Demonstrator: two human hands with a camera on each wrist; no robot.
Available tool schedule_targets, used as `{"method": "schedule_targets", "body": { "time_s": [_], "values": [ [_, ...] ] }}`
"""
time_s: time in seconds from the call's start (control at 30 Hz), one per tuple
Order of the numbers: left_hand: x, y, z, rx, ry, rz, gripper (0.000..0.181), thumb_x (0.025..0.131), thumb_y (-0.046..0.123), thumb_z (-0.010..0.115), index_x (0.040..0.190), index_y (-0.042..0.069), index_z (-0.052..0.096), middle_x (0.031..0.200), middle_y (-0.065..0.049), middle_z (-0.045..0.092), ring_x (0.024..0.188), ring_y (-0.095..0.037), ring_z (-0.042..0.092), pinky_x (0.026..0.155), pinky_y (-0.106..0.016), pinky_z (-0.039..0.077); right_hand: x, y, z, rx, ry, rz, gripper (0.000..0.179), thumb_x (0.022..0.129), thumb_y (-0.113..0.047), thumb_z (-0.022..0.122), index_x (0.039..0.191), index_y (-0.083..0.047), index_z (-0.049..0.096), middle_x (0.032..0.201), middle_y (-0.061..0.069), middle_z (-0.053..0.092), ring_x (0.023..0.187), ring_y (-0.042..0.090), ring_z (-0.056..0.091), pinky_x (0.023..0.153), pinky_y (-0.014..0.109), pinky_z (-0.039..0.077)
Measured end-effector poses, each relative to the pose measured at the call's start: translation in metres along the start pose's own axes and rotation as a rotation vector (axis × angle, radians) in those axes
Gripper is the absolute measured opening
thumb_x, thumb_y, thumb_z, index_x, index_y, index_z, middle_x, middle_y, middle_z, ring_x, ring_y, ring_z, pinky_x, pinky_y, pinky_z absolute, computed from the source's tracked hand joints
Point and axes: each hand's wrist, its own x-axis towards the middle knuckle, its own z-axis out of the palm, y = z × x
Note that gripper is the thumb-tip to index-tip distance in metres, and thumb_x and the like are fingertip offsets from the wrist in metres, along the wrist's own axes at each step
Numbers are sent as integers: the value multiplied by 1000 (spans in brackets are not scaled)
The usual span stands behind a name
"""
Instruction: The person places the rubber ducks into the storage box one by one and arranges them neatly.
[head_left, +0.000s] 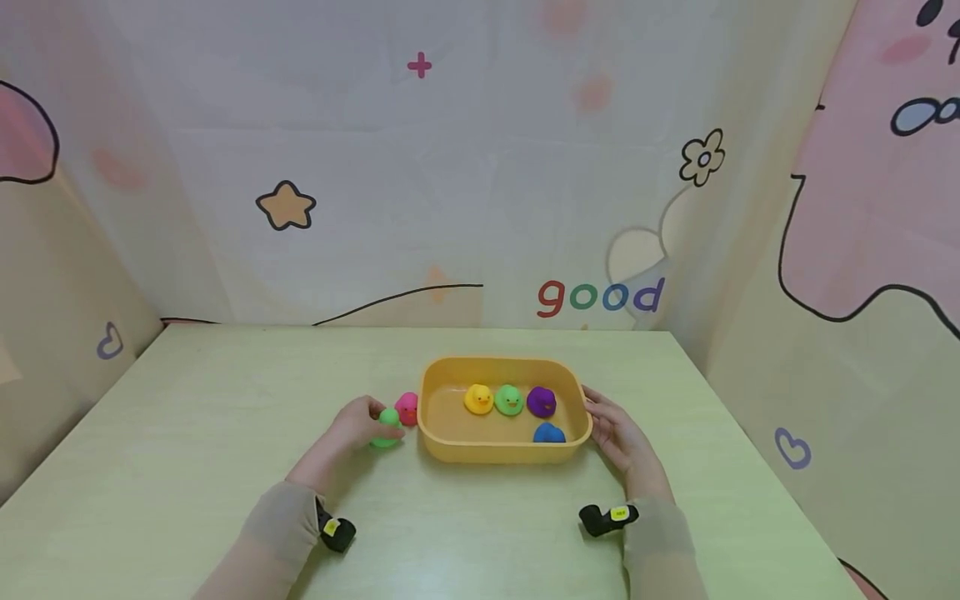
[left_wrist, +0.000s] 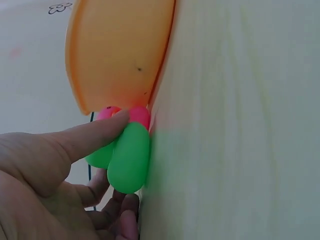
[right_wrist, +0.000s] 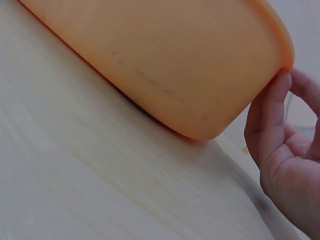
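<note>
My left hand (head_left: 351, 427) pinches a green toy duck (head_left: 386, 435) on the table, left of a yellow plastic basin (head_left: 491, 453). In the left wrist view the thumb lies along the green duck, with other fingers beneath it. A pink toy duck (head_left: 407, 408) sits between that duck and the basin's left end, partly covered in the left wrist view. My right hand (head_left: 624, 437) touches the basin's right end, fingertips right at the rim in the right wrist view, fingers loosely bent. Inside the basin are yellow (head_left: 478, 400), green, purple (head_left: 542, 402) and blue ducks, the blue one partly hidden by the front wall.
The pale wooden table (head_left: 480, 533) extends in front of the basin and to both sides. A printed cloth backdrop (head_left: 450, 167) rises behind the table and along its sides. Each wrist wears a small black camera.
</note>
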Motion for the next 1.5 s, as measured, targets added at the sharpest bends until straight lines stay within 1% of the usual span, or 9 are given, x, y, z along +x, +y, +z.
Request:
{"method": "schedule_targets", "body": {
  "time_s": [0.17,0.33,0.4,0.5,0.63,0.77,1.03,1.23,1.5],
  "values": [
    [2,-4,-9,-18,-19,9,43,77,11,80,111,-4,59,109,-17,61,103,-29,54,95,-44,46,5,6,-5,4,18,4,57,103,0,35,154,4,10,103,-6,66,85,2,65,75,12,54],
    [1,-5,-21,-89,-49,41,42,78,5,77,115,-5,61,115,-19,60,112,-32,52,107,-54,37,7,8,-7,3,14,0,58,103,0,35,154,4,9,103,-6,66,85,2,65,75,12,54],
    [0,-5,-26,-109,-61,69,44,78,4,76,118,-6,61,118,-21,60,114,-34,51,109,-56,34,7,7,-7,7,13,-2,57,103,0,34,154,4,8,102,-6,66,85,2,65,74,12,54],
    [0,-7,-33,-100,-76,103,49,78,3,74,124,-7,60,124,-25,59,118,-37,50,109,-58,33,4,4,-3,12,12,1,57,102,1,33,154,4,8,100,-6,67,84,2,65,73,12,54],
    [0,-9,-39,-80,-85,108,51,80,3,72,129,-3,59,134,-26,56,124,-39,48,108,-59,34,0,0,2,-1,7,1,58,102,1,35,153,5,9,100,-6,67,84,2,65,73,12,54],
    [2,-11,-41,-77,-98,100,51,81,2,70,131,1,59,140,-26,50,130,-43,43,109,-63,31,-4,-3,4,-13,-11,-9,59,101,0,36,153,7,8,102,-6,67,86,2,65,74,12,53],
    [4,-14,-40,-36,-147,105,50,80,-1,65,130,5,62,146,-25,45,138,-46,31,113,-69,17,-4,-2,3,-1,-31,-18,58,101,1,37,152,7,10,103,-4,67,84,3,66,74,12,54],
    [5,-16,-38,-53,-187,77,49,82,-4,60,129,7,63,148,-25,42,139,-46,26,113,-70,14,-4,-2,4,-4,-35,-21,59,101,1,36,152,8,8,103,-5,67,85,3,66,75,13,54],
    [6,-16,-37,-47,-190,57,51,83,-5,59,132,9,61,149,-25,39,137,-47,27,112,-70,17,1,2,-2,17,-17,-25,54,102,2,35,152,5,14,103,-4,67,84,3,66,74,13,54]
  ]
}}
